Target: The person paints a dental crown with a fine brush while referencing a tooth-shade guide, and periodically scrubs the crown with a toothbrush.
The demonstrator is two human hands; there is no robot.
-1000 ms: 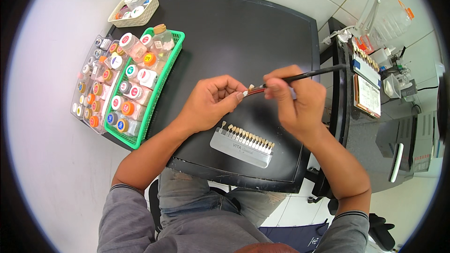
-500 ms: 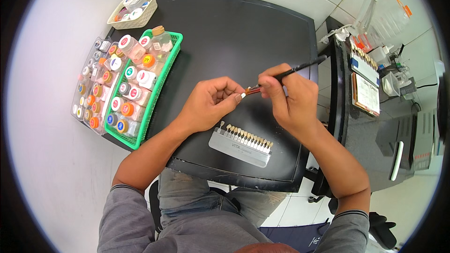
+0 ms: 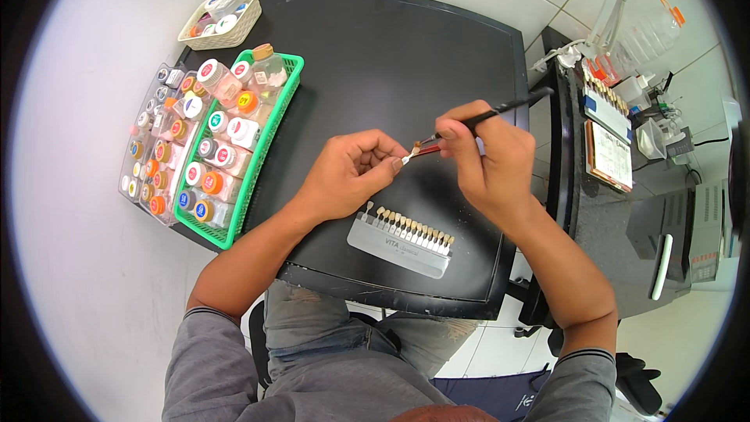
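Note:
Between the thumb and fingers of my left hand point(image 3: 341, 177) is a small white shade tab point(image 3: 407, 159), its pale tip pointing toward my right hand. My right hand point(image 3: 496, 158) is closed around a slim brush point(image 3: 516, 106) with a black handle slanting up to the right. The brush's fine tip is close beside the tab; whether they touch I cannot tell. A thin reddish-brown rod point(image 3: 429, 150) also runs from my right fingers toward the tab. Below both hands lies a grey tooth shade guide point(image 3: 400, 250) with a row of tooth-shaped tabs.
On the left, a green basket point(image 3: 287, 101) holds several capped jars, beside a clear tray of small bottles point(image 3: 160, 152). A cream basket point(image 3: 242, 30) sits at the far left corner of the black table point(image 3: 406, 55). Another dark table to the right bears a notebook point(image 3: 609, 158).
My right hand has shifted slightly right and up with the brush, whose tip is now a little higher beside the tab. My left hand has barely moved.

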